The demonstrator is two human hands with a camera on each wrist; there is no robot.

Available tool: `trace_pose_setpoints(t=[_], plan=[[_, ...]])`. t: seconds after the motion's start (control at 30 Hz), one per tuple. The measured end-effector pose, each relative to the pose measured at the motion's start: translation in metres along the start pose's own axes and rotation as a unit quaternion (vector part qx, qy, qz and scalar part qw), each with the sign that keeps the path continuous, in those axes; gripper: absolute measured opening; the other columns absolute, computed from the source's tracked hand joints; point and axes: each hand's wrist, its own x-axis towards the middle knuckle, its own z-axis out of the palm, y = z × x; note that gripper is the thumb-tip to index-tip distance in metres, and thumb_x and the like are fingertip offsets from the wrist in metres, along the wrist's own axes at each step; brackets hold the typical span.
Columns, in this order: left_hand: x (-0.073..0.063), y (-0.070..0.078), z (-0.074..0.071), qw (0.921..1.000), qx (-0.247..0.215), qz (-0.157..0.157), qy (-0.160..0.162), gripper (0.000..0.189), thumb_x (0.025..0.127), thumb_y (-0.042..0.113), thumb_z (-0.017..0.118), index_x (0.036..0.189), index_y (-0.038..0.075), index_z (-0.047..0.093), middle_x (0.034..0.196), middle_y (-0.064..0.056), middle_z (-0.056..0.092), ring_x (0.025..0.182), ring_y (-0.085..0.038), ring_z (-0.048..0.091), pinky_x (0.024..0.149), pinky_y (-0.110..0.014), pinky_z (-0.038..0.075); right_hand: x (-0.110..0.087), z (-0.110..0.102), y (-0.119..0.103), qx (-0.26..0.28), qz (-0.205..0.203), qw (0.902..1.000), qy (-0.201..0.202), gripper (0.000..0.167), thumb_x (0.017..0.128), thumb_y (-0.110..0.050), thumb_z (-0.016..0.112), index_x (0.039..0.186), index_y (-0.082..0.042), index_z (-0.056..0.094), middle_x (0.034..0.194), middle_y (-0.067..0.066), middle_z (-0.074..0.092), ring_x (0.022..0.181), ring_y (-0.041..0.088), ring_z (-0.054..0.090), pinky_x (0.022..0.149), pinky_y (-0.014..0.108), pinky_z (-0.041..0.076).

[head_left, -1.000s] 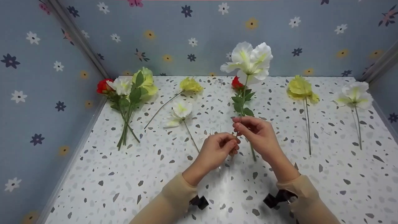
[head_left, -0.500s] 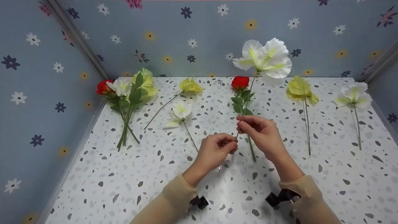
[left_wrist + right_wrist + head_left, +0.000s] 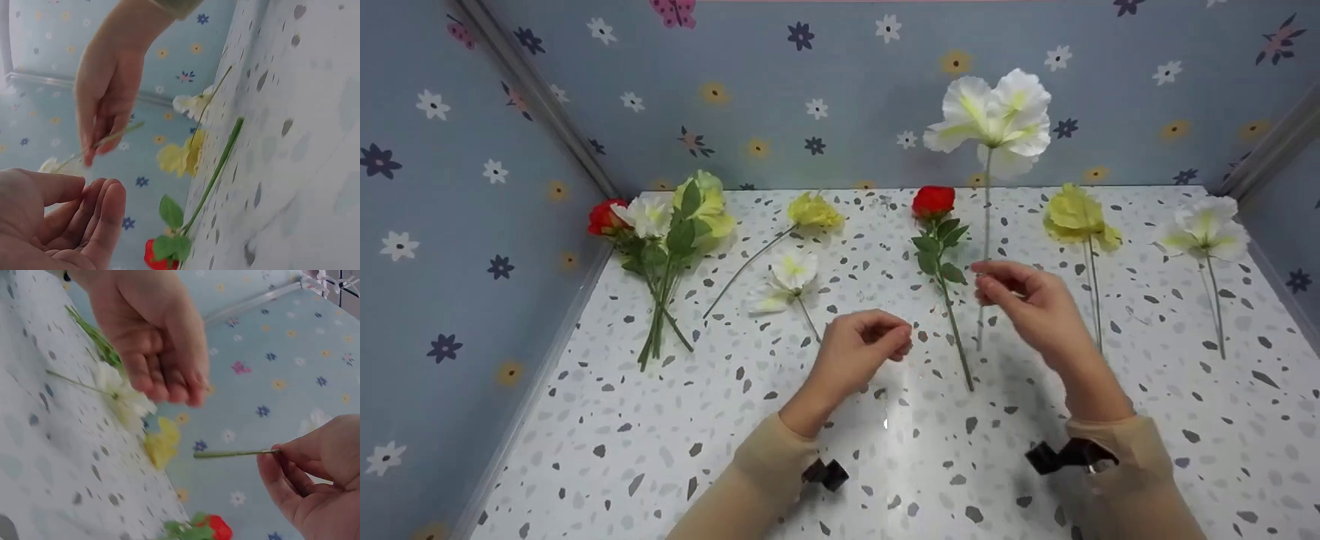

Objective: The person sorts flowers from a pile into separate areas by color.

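Observation:
My right hand (image 3: 1039,311) pinches the stem of a white artificial flower (image 3: 997,120) between thumb and fingertips. The bloom stands upright against the back wall, and the lower stem (image 3: 230,454) sticks out past the fingers in the right wrist view. To the left, apart from the stem, my left hand (image 3: 855,356) hovers over the table with loosely bent fingers and nothing between them, as its palm (image 3: 62,225) in the left wrist view shows. Between the two hands, a red rose (image 3: 934,202) with green leaves lies on the table.
A bunch of red, white and yellow flowers (image 3: 667,225) lies at the far left. Nearer are a single yellow flower (image 3: 814,211) and a white one (image 3: 793,271). Another yellow flower (image 3: 1076,214) and white flower (image 3: 1206,229) lie at the right. Patterned walls enclose the speckled table (image 3: 660,450).
My left hand has let go of the white flower's stem and drawn back left. The right hand has carried the flower rightward, its stem now more upright.

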Motion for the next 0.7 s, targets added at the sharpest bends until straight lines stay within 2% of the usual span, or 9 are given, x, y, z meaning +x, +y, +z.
trace_pose_setpoints(t=[0.1,0.2,0.3,0.4,0.5,0.53,0.6,0.7], plan=[[0.008,0.002,-0.029,0.9982,0.040,-0.014,0.042,0.007,0.101,0.005,0.076,0.105,0.000,0.080,0.090,-0.009,0.078,0.079,-0.020,0.074,0.077,-0.032,0.066,0.002,-0.044,0.012,-0.072,0.025,0.9954,0.057,0.034,0.112,-0.018,0.064,0.143,-0.003,0.069,0.120,0.015,0.072,0.101,0.015,0.070,0.085,0.016,0.059],[0.015,0.000,-0.062,0.9915,0.095,-0.035,0.082,0.009,0.102,0.007,0.076,0.104,0.000,0.080,0.086,-0.007,0.076,0.076,-0.019,0.072,0.069,-0.028,0.063,-0.001,-0.090,0.031,-0.141,0.055,0.9804,0.126,0.038,0.114,-0.023,0.061,0.147,-0.006,0.067,0.122,0.008,0.071,0.098,0.007,0.068,0.082,0.011,0.057],[0.017,-0.005,-0.092,0.9792,0.156,-0.065,0.112,0.012,0.102,0.012,0.075,0.102,0.002,0.080,0.082,-0.005,0.075,0.071,-0.017,0.069,0.061,-0.025,0.056,-0.008,-0.132,0.052,-0.187,0.108,0.9577,0.191,0.041,0.115,-0.026,0.058,0.151,-0.008,0.064,0.119,-0.001,0.069,0.091,-0.003,0.063,0.074,0.009,0.054],[0.016,-0.011,-0.115,0.9646,0.208,-0.092,0.133,0.014,0.102,0.019,0.076,0.099,0.006,0.080,0.078,-0.004,0.074,0.067,-0.017,0.067,0.059,-0.027,0.052,-0.017,-0.164,0.072,-0.221,0.183,0.9261,0.245,0.043,0.117,-0.028,0.051,0.157,-0.014,0.060,0.125,0.000,0.068,0.086,-0.010,0.053,0.068,0.009,0.050],[0.015,-0.016,-0.132,0.9494,0.255,-0.118,0.142,0.017,0.102,0.024,0.075,0.098,0.008,0.080,0.078,-0.003,0.073,0.065,-0.017,0.065,0.059,-0.030,0.051,-0.023,-0.186,0.090,-0.245,0.246,0.8938,0.284,0.045,0.119,-0.032,0.045,0.161,-0.021,0.055,0.133,0.002,0.065,0.083,-0.011,0.045,0.066,0.011,0.045],[0.015,-0.017,-0.136,0.9446,0.268,-0.127,0.141,0.019,0.103,0.025,0.075,0.098,0.008,0.079,0.078,-0.003,0.073,0.065,-0.017,0.065,0.060,-0.031,0.051,-0.025,-0.191,0.095,-0.248,0.259,0.8871,0.290,0.046,0.119,-0.033,0.043,0.162,-0.022,0.054,0.132,0.001,0.065,0.083,-0.010,0.042,0.067,0.012,0.044],[0.014,-0.020,-0.142,0.9359,0.292,-0.143,0.137,0.021,0.104,0.027,0.073,0.097,0.008,0.078,0.078,-0.003,0.073,0.065,-0.018,0.064,0.062,-0.033,0.050,-0.027,-0.197,0.104,-0.250,0.272,0.8801,0.299,0.046,0.119,-0.033,0.042,0.163,-0.023,0.052,0.129,-0.002,0.063,0.082,-0.009,0.042,0.067,0.014,0.044],[0.013,-0.022,-0.146,0.9277,0.315,-0.157,0.126,0.024,0.105,0.028,0.071,0.093,0.008,0.077,0.076,-0.003,0.070,0.063,-0.018,0.060,0.063,-0.035,0.048,-0.027,-0.201,0.117,-0.251,0.281,0.8783,0.294,0.047,0.119,-0.032,0.041,0.164,-0.021,0.051,0.132,0.002,0.063,0.082,-0.006,0.043,0.066,0.016,0.044]])
